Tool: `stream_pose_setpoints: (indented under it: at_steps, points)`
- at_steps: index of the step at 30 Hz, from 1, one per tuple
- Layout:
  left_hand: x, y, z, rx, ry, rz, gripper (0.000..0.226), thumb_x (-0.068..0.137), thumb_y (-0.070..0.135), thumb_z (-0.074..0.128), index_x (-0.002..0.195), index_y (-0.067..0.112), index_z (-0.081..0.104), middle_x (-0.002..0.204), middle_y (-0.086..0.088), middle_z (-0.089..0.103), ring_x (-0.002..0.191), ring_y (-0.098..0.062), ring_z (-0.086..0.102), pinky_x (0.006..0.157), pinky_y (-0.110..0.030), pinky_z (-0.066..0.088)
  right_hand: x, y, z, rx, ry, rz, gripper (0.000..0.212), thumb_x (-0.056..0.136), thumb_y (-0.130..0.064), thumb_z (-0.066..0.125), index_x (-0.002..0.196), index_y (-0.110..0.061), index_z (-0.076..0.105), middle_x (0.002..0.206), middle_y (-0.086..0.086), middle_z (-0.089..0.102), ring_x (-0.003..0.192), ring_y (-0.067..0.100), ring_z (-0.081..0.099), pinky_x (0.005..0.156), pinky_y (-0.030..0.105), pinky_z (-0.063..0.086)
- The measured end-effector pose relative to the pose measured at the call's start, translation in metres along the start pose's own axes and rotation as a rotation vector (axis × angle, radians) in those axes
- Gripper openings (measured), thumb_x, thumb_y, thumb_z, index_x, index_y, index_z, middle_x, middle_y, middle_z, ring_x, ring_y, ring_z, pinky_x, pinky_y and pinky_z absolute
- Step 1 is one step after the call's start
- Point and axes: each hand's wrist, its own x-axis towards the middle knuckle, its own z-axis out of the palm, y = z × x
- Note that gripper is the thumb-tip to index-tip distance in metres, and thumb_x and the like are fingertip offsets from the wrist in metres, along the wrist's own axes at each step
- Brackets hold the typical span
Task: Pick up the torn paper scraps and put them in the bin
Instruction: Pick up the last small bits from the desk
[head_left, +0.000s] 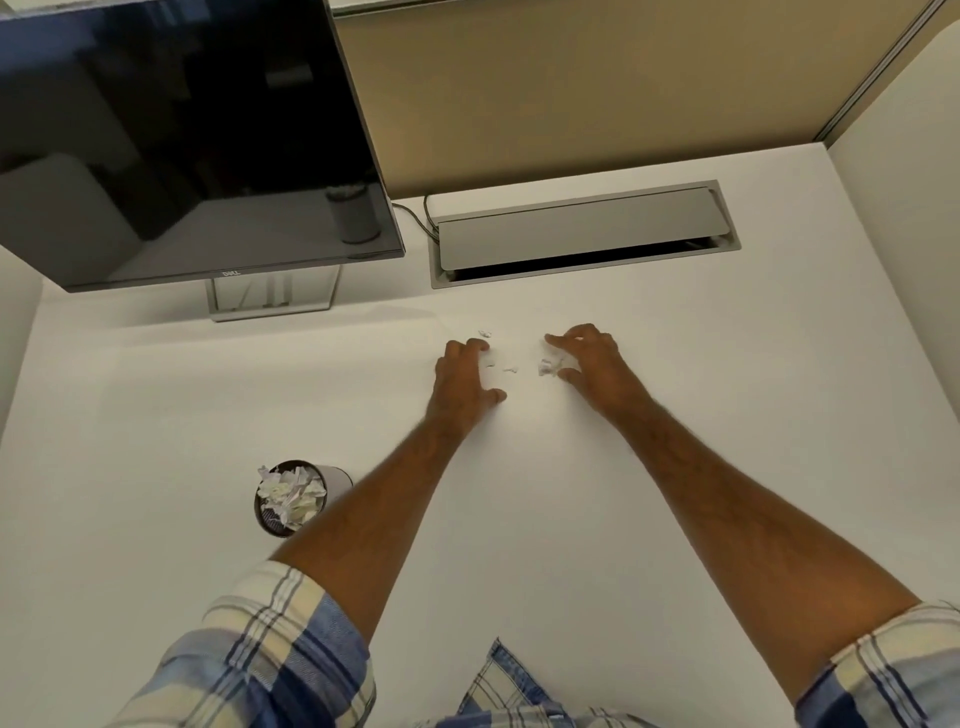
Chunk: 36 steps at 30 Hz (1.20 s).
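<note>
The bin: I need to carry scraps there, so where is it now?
In the head view, the small round dark bin, full of white paper scraps, stands on the white desk, just left of the left forearm.

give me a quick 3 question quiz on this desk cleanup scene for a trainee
1. True or false: the bin already has paper in it.
2. Multiple choice: which hand has a clump of scraps between its fingers and thumb? A) left hand B) right hand C) neither
3. Fill in: the monitor screen is ____ (lit or dark).

Key
1. True: crumpled scraps fill it to the rim.
2. B: the right hand curls around the clump on the desk, while the left lies beside a few loose bits.
3. Dark.
</note>
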Motion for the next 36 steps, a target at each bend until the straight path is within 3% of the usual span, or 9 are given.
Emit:
stream_pose_setpoints:
  at_steps: [2, 8, 11, 14, 18, 22, 27, 32, 36]
  points:
    - [0.002, 0.006, 0.003, 0.021, -0.019, 0.052, 0.064, 0.078, 0.022, 0.084, 0.135, 0.024, 0.053, 0.134, -0.005, 0.045, 0.125, -0.03, 0.043, 0.102, -0.037, 0.043, 0.003, -0.005, 0.005, -0.03, -0.04, -0.021, 0.037, 0.096, -0.009, 0.063, 0.132, -0.018, 0.066, 0.129, 0.005, 0.05, 0.113, 0.017, 0.039, 0.089, 0.001, 0.026]
    - [0.002, 0.008, 0.009, 0.014, -0.047, 0.185, 0.035, 0.083, 0.018, 0.079, 0.115, 0.018, 0.067, 0.119, -0.001, 0.056, 0.114, -0.022, 0.051, 0.095, -0.03, 0.044, -0.003, -0.018, 0.011, -0.168, -0.071, -0.097, 0.021, 0.095, -0.019, 0.067, 0.115, -0.022, 0.073, 0.117, -0.002, 0.058, 0.107, 0.019, 0.052, 0.083, 0.028, 0.045]
    - [-0.002, 0.007, 0.012, -0.017, -0.035, 0.199, 0.02, 0.083, 0.015, 0.076, 0.102, 0.013, 0.07, 0.103, 0.0, 0.06, 0.098, -0.019, 0.059, 0.085, -0.03, 0.05, -0.01, -0.027, 0.012, -0.198, -0.122, -0.123, 0.015, 0.094, -0.017, 0.064, 0.104, -0.021, 0.075, 0.107, 0.0, 0.06, 0.098, 0.022, 0.058, 0.078, 0.035, 0.05]
    - [-0.009, 0.008, 0.015, -0.018, -0.037, 0.121, 0.006, 0.085, 0.01, 0.072, 0.09, 0.013, 0.071, 0.091, 0.005, 0.059, 0.085, -0.013, 0.058, 0.073, -0.023, 0.042, -0.018, -0.032, 0.016, -0.234, -0.182, -0.111, 0.014, 0.086, -0.008, 0.065, 0.089, -0.018, 0.074, 0.097, 0.002, 0.061, 0.09, 0.025, 0.062, 0.072, 0.035, 0.049]
    - [-0.027, 0.004, 0.019, -0.004, -0.061, 0.094, 0.014, 0.085, 0.005, 0.06, 0.081, 0.012, 0.072, 0.09, 0.001, 0.065, 0.082, -0.012, 0.06, 0.072, -0.028, 0.048, -0.031, -0.04, 0.023, -0.26, -0.225, -0.056, 0.011, 0.088, -0.011, 0.065, 0.091, -0.017, 0.073, 0.1, 0.006, 0.063, 0.09, 0.026, 0.064, 0.075, 0.037, 0.052]
    - [-0.05, -0.006, 0.022, 0.047, -0.102, 0.069, 0.016, 0.087, 0.011, 0.053, 0.08, 0.018, 0.065, 0.092, 0.0, 0.059, 0.085, -0.016, 0.057, 0.075, -0.034, 0.049, -0.045, -0.043, 0.032, -0.249, -0.224, 0.013, 0.013, 0.088, -0.015, 0.062, 0.096, -0.015, 0.073, 0.101, 0.007, 0.064, 0.092, 0.026, 0.064, 0.076, 0.035, 0.05]
    - [-0.088, -0.028, 0.022, 0.151, -0.113, 0.126, 0.019, 0.09, 0.005, 0.044, 0.089, 0.018, 0.058, 0.099, -0.001, 0.053, 0.094, -0.018, 0.05, 0.076, -0.031, 0.043, -0.067, -0.044, 0.036, -0.079, -0.196, 0.146, 0.009, 0.082, -0.017, 0.071, 0.088, -0.015, 0.076, 0.093, 0.001, 0.07, 0.088, 0.021, 0.066, 0.076, 0.032, 0.051]
    - [-0.117, -0.047, 0.017, 0.089, -0.079, 0.096, 0.02, 0.094, 0.002, 0.045, 0.092, 0.014, 0.061, 0.102, -0.005, 0.057, 0.097, -0.023, 0.053, 0.084, -0.037, 0.046, -0.104, -0.049, 0.036, 0.256, -0.065, 0.275, 0.019, 0.077, -0.004, 0.067, 0.081, -0.018, 0.08, 0.078, -0.014, 0.073, 0.069, -0.003, 0.064, 0.066, 0.016, 0.047]
    - [-0.142, -0.052, 0.002, -0.104, -0.013, 0.012, 0.018, 0.092, 0.002, 0.044, 0.083, 0.014, 0.056, 0.094, 0.002, 0.058, 0.09, -0.017, 0.055, 0.076, -0.029, 0.042, -0.124, -0.065, 0.032, 0.444, -0.038, 0.294, 0.021, 0.08, 0.001, 0.066, 0.082, -0.014, 0.08, 0.073, -0.008, 0.075, 0.062, 0.005, 0.066, 0.067, 0.018, 0.056]
